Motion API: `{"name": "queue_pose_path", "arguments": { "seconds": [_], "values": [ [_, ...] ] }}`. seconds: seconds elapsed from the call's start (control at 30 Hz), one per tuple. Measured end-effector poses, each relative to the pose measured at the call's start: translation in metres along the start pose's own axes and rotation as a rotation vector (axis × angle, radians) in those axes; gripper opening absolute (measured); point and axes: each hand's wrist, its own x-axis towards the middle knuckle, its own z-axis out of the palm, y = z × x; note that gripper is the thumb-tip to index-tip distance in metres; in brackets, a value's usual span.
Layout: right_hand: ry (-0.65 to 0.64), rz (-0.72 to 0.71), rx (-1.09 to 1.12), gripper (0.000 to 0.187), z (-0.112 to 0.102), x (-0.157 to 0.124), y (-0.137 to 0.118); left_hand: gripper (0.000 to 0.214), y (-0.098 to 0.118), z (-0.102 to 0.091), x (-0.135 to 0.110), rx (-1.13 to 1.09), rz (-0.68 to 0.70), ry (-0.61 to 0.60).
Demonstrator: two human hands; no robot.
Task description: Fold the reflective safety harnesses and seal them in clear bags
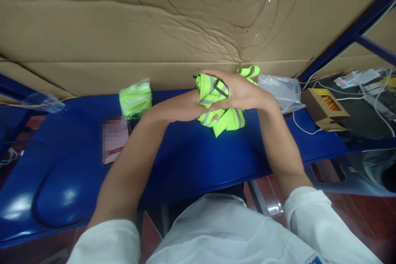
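White sleeves (107, 241) are framing the near view, and two bare forearms are stretching over the blue bench (198, 161). Left of the arms, a flat device with a blurred-out screen (115, 140) is lying on the bench.

Now the action: the hands are meeting over a neon-yellow bundle (206, 84) with grey reflective stripes and a dark strap! The right hand (239, 90) is curling part-closed around it, gripping the fabric; the left hand (198, 106) is reaching in under it, mostly hidden, so how far it is closing I cannot tell. Loose folds are hanging below.

Farther out, a bagged neon packet (136, 98) is resting at left; at right, a clear plastic bag (281, 90) is lying near an open cardboard box (323, 109). Behind everything, a cardboard wall (77, 37) is showing curving red lines.
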Motion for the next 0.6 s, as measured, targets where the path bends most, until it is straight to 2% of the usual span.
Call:
{"name": "queue_pose_path", "arguments": {
  "seconds": [0.1, 0.27, 0.37, 0.5, 0.6],
  "values": [
    [0.009, -0.026, 0.031, 0.093, -0.002, 0.000, 0.003, 0.018, -0.001, 0.001, 0.000, -0.012, -0.041, -0.031],
    [0.100, -0.008, 0.056, 0.074, -0.004, 0.000, 0.017, 0.027, -0.002, 0.006, 0.004, -0.252, -0.120, -0.033],
    [0.143, -0.013, 0.039, 0.068, -0.003, 0.003, 0.021, 0.028, -0.003, 0.007, 0.005, -0.310, -0.135, -0.033],
    [0.241, -0.014, 0.013, 0.063, -0.006, 0.003, 0.019, 0.030, -0.014, 0.003, 0.009, -0.247, -0.215, 0.044],
    [0.364, 0.030, 0.037, 0.058, -0.014, -0.003, 0.015, 0.031, -0.025, 0.001, 0.014, -0.143, -0.245, 0.018]
  ]
}}
